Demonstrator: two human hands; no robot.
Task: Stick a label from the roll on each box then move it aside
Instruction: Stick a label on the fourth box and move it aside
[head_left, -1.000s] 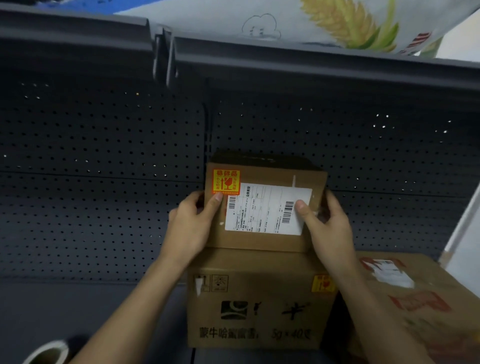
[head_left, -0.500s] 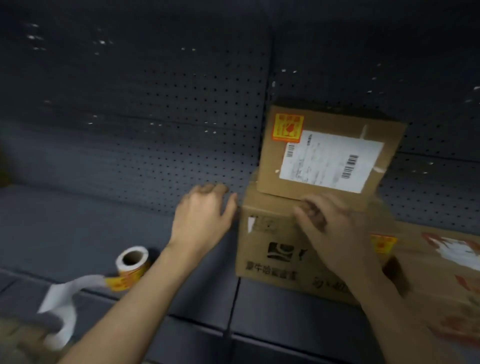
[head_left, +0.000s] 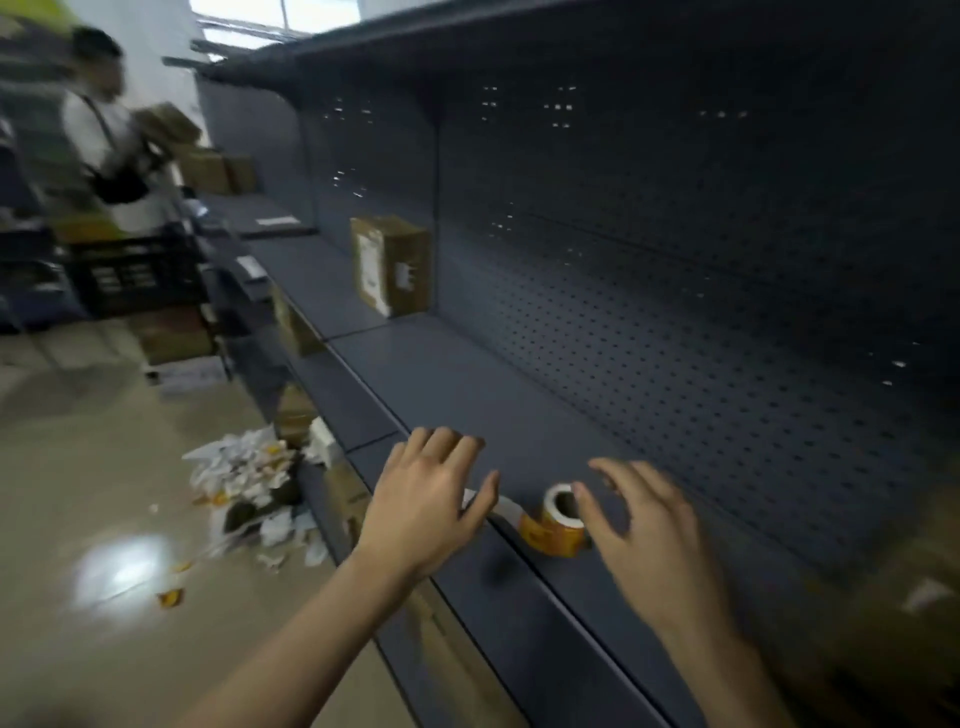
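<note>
While the label roll (head_left: 558, 525) lies on the shelf (head_left: 467, 384) between the left hand (head_left: 426, 499) and right hand (head_left: 649, 535) (both spread, nothing held), it should be steadied by the right and its loose tail (head_left: 506, 506) peeled slowly.

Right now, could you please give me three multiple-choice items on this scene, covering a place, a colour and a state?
1. Where is the label roll?
A. on the floor
B. on the shelf between the left hand and right hand
C. atop a box
2. The roll's outer side is:
A. orange
B. blue
C. green
3. Both hands are:
A. gripping a box
B. clenched fists
C. open, fingers spread
Answers: B, it sits on the shelf between them; A, its wound side shows orange; C, neither grips anything.
</note>
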